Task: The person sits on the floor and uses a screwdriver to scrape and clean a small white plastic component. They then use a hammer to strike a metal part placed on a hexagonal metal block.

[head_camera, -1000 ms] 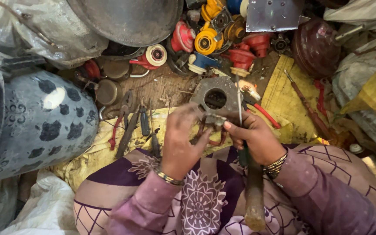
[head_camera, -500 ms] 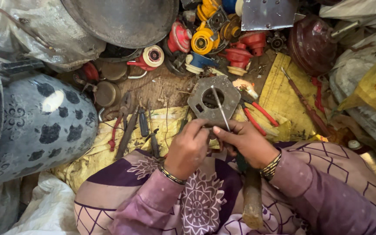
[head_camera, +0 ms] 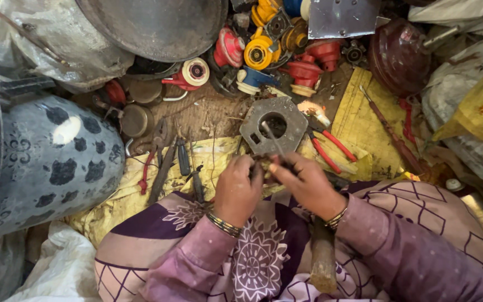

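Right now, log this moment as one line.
left hand: pinching small part | right hand: holding thin rod | ahead: octagonal metal plate | lap: wooden handle

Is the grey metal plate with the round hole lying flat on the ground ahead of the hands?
Yes, the grey metal plate lies flat on the ground, just beyond the left hand and right hand.
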